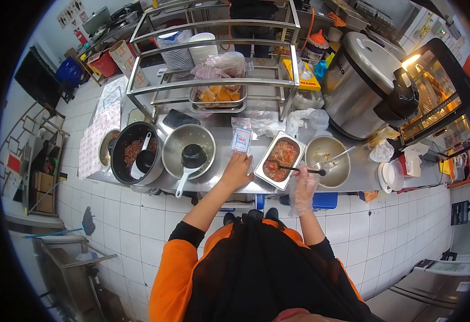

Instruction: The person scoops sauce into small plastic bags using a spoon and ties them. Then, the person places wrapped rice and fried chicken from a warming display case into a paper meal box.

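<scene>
Kitchen's got white square floor tiles (pixel 353 231) and a shiny stainless-steel counter (pixel 222 138), with an open rack (pixel 213 83) of squared metal tubing standing at the back. The left hand (pixel 237 173) is bare, palm down, fingers stretched out and a bit apart, tips right at the lower edge of a flat printed plastic packet (pixel 240 140) lying on the counter. The right hand wears a crinkly see-through plastic glove (pixel 302 185), fingers curled closed around the slim handle of a black spoon (pixel 294 168). The spoon's head sits in a rectangular steel pan (pixel 269 181) full of wet, chunky reddish food (pixel 284 154) (looks like a tomato-ish mix, can't tell exactly). Just right of that is a round steel bowl (pixel 342 177) with food smears inside and a metal utensil leaning across it. Over left there's a wider, shallow mixing bowl (pixel 170 145) holding a black-headed ladle (pixel 193 156) with a pale handle, then a deep dark-walled pot (pixel 118 166) with crumbly brown food (pixel 133 150). Big rounded brushed-metal cooker (pixel 361 75) at back right.
</scene>
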Available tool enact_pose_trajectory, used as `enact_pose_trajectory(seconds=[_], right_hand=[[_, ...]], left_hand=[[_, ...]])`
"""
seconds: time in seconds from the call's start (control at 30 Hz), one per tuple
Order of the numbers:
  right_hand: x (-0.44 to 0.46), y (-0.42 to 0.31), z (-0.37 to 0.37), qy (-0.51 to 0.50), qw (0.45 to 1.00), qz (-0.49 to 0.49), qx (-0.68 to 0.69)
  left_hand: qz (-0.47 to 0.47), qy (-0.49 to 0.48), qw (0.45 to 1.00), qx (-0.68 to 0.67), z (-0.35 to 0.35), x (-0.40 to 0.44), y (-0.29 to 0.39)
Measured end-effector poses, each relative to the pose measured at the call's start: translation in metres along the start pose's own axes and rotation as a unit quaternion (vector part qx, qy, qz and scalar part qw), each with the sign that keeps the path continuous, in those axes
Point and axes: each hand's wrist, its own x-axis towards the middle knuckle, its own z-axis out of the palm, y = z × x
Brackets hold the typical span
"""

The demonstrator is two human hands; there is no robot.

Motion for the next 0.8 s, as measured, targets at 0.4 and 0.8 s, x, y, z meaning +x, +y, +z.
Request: enact_pose_trajectory(seconds=[0.4, 0.8], right_hand=[[0.007, 0.013, -0.023, 0.061, 0.934, 0.277, 0.218], [0.011, -0.001, -0.020, 0.005, 0.995, 0.058, 0.077]], left_hand=[[-0.055, 0.142, 0.973, -0.173, -0.037, 0.009, -0.006], [-0.040, 0.229, 0.922, -0.309, -0.065, 0.010, 0.014]])
